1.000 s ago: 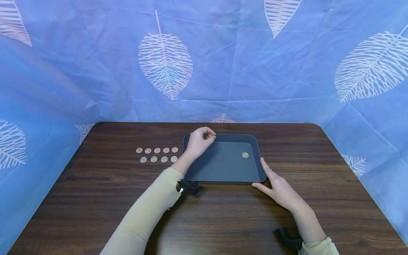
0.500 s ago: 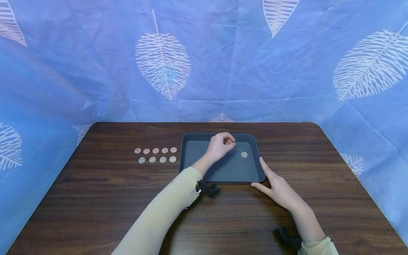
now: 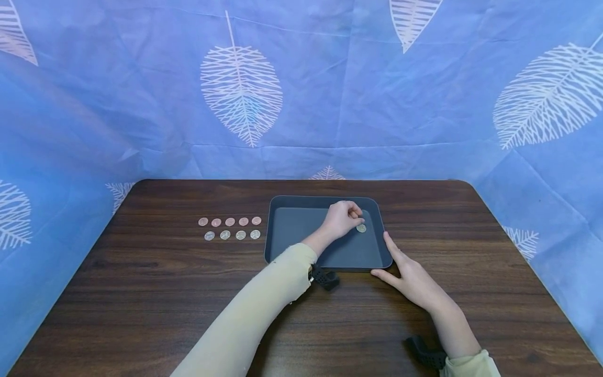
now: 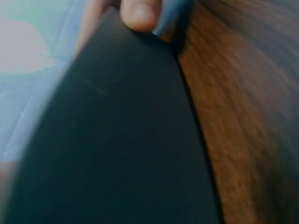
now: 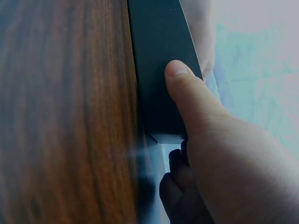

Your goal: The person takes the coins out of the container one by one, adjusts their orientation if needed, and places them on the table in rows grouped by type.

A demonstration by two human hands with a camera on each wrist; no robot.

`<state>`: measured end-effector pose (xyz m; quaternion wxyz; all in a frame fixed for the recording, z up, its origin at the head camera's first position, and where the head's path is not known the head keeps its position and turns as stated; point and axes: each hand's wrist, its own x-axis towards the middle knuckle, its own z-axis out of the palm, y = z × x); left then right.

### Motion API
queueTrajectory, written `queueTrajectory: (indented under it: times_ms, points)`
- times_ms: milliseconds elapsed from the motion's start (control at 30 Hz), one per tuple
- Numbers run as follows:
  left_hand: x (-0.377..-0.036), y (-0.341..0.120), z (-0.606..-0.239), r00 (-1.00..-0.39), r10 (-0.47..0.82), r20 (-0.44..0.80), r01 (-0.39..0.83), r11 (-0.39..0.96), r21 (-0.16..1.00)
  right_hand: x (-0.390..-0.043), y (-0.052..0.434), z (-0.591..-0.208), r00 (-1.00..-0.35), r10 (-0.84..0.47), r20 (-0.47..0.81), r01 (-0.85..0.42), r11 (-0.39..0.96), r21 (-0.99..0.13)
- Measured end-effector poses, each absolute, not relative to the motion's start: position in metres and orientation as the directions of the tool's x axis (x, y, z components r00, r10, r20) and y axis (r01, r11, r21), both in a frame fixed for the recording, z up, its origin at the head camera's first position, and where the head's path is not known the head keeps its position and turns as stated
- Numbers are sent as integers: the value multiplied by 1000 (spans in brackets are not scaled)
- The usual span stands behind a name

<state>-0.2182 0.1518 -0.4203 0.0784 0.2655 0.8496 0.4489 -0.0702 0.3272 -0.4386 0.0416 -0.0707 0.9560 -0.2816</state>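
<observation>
A dark grey rectangular tray [image 3: 301, 246] lies on the table. In it, toward the right side, is a silver-coloured coin [image 3: 361, 229]. My left hand [image 3: 340, 220] is over the tray, fingers loosely bent, the thumb tip right by that coin; nothing shows between the fingers. In the left wrist view, its thumb [image 4: 140, 14] appears above the tray's near wall [image 4: 126, 116]. My right hand [image 3: 414, 280] rests at the tray's near right corner, thumb against the near wall and index finger along the right side, both fairly straight. Its thumb [image 5: 187, 88] touches the wall in the right wrist view.
Left of the tray lie two rows of coins: several copper-coloured coins [image 3: 230, 222] behind, several silver-coloured coins [image 3: 241, 235] in front. The dark wooden table [image 3: 141, 293] ends at a blue leaf-patterned cloth [image 3: 311, 94]. A black strap device [image 3: 325, 277] is on the left wrist.
My left hand has moved right across the tray, from its left side to the coin, and lower. The right hand and the coins stay in place.
</observation>
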Motion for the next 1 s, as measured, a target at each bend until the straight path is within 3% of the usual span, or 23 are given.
queueTrajectory:
  times_ms: [300,600,1000]
  points:
    - [-219,154,-431,-833,551,50,402,540,739,-70,327,-438,-986,-165,-37,-118,828,-549]
    - [-221,155,-436,-809,582,79,468,558,685,-70,327,-437,-986,-165,-36,-118,824,-554]
    - [-220,153,-433,-829,553,84,412,504,759,-70,327,-436,-987,-157,-39,-111,831,-545]
